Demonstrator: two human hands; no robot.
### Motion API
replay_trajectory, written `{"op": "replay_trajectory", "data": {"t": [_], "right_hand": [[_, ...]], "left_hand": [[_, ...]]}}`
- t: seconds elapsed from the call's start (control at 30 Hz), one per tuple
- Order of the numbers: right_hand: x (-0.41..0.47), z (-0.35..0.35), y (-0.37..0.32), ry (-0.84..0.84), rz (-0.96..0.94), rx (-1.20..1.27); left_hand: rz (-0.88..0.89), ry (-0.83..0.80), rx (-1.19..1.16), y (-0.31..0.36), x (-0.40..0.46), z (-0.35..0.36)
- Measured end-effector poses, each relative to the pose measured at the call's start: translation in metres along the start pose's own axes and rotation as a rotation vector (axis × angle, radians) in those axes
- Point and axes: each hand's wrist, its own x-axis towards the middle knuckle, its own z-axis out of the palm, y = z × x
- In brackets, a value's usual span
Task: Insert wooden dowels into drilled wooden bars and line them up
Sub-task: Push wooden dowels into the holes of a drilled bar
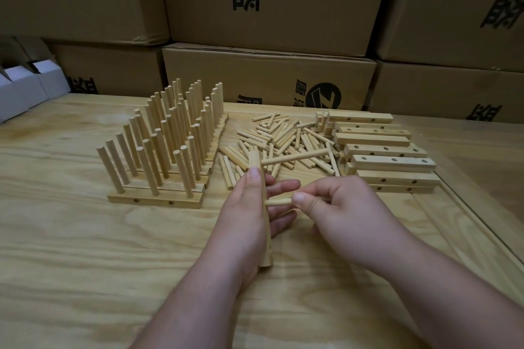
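Observation:
My left hand (pixel 246 215) grips a drilled wooden bar (pixel 266 238) held on end above the table. One dowel (pixel 297 159) sticks out of the bar's upper part, pointing right. My right hand (pixel 344 204) pinches a second dowel (pixel 279 202) whose left end meets the middle of the bar. Behind the hands lies a loose pile of dowels (pixel 279 140). To its right is a stack of drilled bars (pixel 388 156). At the left stand several finished bars (pixel 158 198) in rows, each with upright dowels.
The wooden table (pixel 85 249) has a raised strip near its right edge. Stacked cardboard boxes (pixel 269 3) wall off the back. Small white boxes (pixel 25 88) sit at the far left.

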Motion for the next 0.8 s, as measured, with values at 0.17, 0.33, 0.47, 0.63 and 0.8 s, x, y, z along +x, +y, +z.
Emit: {"op": "replay_trajectory", "data": {"t": [0.17,0.33,0.47,0.63,0.8], "right_hand": [[0.001,-0.002,-0.003,-0.011,0.131,0.145],[0.004,-0.005,-0.003,-0.077,-0.009,0.218],[0.011,-0.001,0.011,0.13,0.048,0.476],[0.012,0.014,0.032,0.157,-0.005,0.166],[0.016,0.024,0.034,-0.032,-0.21,-0.27]], "left_hand": [[0.052,0.012,0.031,-0.002,-0.001,0.002],[0.023,0.03,-0.098,0.004,-0.002,0.0],[0.046,0.187,-0.181,0.005,0.001,-0.002],[0.104,0.294,-0.254,0.007,0.003,-0.007],[0.015,0.378,-0.367,0.014,0.002,-0.006]]}}
